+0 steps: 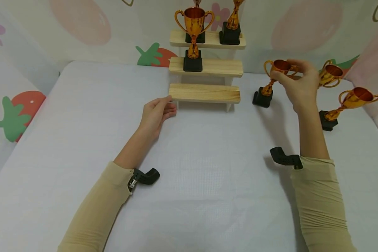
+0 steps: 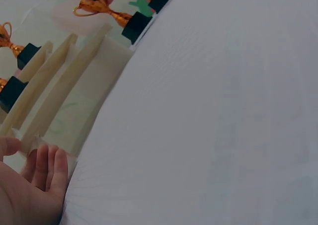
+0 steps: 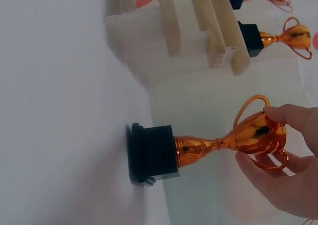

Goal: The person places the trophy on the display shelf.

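My right hand (image 1: pixel 297 84) pinches a gold trophy cup (image 3: pixel 258 133) by its bowl, near the handles. Its black square base (image 1: pixel 262 97) is down at the white tabletop; whether it touches is unclear. My left hand (image 1: pixel 155 113) is at the left end of a three-step wooden display stand (image 1: pixel 204 92), fingertips against the lowest step's end. In the left wrist view, the left hand's fingers (image 2: pixel 57 168) look fairly straight beside the stand. A gold trophy (image 1: pixel 193 26) stands on the middle step's left side, partly hiding another on the top step. A third trophy (image 1: pixel 230 33) stands top right.
Two more gold trophies, one at the back (image 1: pixel 330 74) partly behind my right hand and one nearer (image 1: pixel 354 99), stand on the table's right side. A patterned wall (image 1: pixel 119 31) rises right behind the stand. White cloth (image 1: pixel 208 182) covers the tabletop.
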Tool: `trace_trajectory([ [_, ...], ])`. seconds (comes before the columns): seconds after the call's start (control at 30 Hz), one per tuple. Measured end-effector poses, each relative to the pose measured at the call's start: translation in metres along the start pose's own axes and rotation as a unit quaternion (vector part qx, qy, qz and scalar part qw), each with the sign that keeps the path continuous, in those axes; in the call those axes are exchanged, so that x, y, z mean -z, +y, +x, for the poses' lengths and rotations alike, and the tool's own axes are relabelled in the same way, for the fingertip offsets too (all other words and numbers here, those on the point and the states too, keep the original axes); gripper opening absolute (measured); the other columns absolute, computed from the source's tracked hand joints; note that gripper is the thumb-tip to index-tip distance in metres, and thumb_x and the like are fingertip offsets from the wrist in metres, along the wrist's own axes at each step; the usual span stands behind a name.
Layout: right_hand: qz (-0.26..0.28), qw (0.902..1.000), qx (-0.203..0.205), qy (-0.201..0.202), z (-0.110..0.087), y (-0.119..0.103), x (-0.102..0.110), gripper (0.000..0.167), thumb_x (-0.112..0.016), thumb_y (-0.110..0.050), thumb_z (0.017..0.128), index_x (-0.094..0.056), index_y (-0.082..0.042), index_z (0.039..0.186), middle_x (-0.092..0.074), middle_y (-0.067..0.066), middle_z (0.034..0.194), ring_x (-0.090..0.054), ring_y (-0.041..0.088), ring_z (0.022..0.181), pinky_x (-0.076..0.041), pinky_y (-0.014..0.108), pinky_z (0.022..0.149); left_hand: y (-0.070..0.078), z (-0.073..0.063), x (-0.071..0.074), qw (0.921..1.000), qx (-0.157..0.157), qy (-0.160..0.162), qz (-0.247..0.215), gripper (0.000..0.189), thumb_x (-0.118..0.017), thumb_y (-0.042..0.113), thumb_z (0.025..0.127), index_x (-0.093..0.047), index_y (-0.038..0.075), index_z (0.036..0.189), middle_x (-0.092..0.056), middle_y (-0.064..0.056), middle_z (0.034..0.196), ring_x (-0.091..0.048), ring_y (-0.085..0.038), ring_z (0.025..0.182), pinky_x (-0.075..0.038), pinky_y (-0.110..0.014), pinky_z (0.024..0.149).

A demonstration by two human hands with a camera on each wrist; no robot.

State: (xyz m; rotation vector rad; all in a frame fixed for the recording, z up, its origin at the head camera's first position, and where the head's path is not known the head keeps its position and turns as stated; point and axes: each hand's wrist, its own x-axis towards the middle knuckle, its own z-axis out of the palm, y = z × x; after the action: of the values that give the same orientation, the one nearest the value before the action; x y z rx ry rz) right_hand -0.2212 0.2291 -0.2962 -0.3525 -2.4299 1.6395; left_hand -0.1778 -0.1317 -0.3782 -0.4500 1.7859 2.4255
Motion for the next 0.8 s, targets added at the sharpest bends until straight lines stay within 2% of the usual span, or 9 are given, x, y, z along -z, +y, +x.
trace_trajectory([
  [0.27, -0.019, 0.9996, 0.021, -0.011, -0.004, -0.005, -0.003, 0.06, -0.082, -0.024, 0.093, -0.058, -0.01, 0.146, -0.051, -0.013, 0.118, -0.063, -0.004, 0.089, -0.048, 0.019, 0.081, -0.001, 0.001, 0.0, 1.0, -0.001, -0.002, -0.002, 0.017, -0.061, 0.018, 0.109, -0.065, 0.001, 0.107, -0.066, -0.003, 0.084, -0.068, -0.011, 0.078, -0.064, -0.019, 0.078],
  [0.4, -0.012, 0.9991, 0.04, -0.009, -0.007, -0.008, -0.004, 0.056, -0.082, -0.022, 0.094, -0.059, -0.009, 0.143, -0.052, -0.012, 0.115, -0.064, -0.003, 0.088, -0.049, 0.018, 0.081, -0.001, 0.002, 0.001, 1.0, -0.001, 0.0, -0.006, 0.018, -0.061, 0.017, 0.109, -0.065, -0.001, 0.108, -0.066, -0.003, 0.084, -0.068, -0.011, 0.078, -0.064, -0.019, 0.078],
  [0.57, -0.004, 0.9984, 0.055, -0.012, -0.011, -0.014, -0.004, 0.051, -0.082, -0.02, 0.094, -0.06, -0.01, 0.139, -0.052, -0.011, 0.114, -0.065, -0.003, 0.087, -0.051, 0.017, 0.081, -0.001, 0.003, 0.002, 1.0, 0.001, 0.001, 0.0, 0.017, -0.061, 0.019, 0.109, -0.065, 0.003, 0.106, -0.066, -0.004, 0.086, -0.068, -0.012, 0.08, -0.064, -0.019, 0.078],
  [0.8, 0.015, 0.9974, 0.069, -0.014, -0.018, -0.024, -0.003, 0.047, -0.081, -0.017, 0.094, -0.061, -0.012, 0.137, -0.053, -0.01, 0.116, -0.066, 0.001, 0.092, -0.053, 0.016, 0.085, -0.001, 0.003, 0.001, 1.0, 0.002, -0.002, 0.004, 0.016, -0.06, 0.019, 0.11, -0.065, 0.004, 0.106, -0.065, -0.004, 0.088, -0.067, -0.012, 0.082, -0.064, -0.019, 0.079],
])
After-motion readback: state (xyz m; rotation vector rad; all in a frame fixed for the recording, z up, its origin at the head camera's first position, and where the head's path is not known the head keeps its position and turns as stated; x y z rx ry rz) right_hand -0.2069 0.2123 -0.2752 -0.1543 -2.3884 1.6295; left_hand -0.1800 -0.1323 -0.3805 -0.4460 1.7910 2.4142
